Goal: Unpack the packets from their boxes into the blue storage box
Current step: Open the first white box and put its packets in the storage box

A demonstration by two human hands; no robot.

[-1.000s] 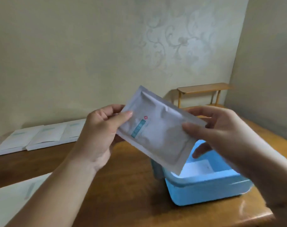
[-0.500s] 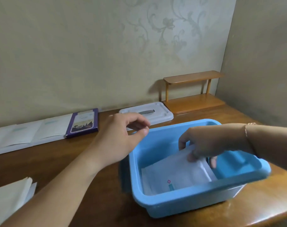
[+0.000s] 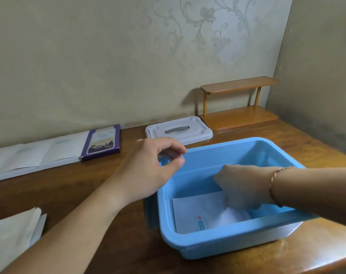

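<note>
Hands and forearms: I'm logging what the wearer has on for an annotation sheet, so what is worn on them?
Both forearms are bare, no sleeves in view. The left hand wears nothing. The right hand has a thin braided cord bracelet, reddish and multicoloured, at the wrist. No gloves or watch.

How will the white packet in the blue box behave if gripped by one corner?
Probably floppy: the packet looks thin, and creases beside the right hand that rests on it. Likely light for its size, lying flat in the blue storage box. Its smooth face may be slippery, so pinch firmly.
</note>
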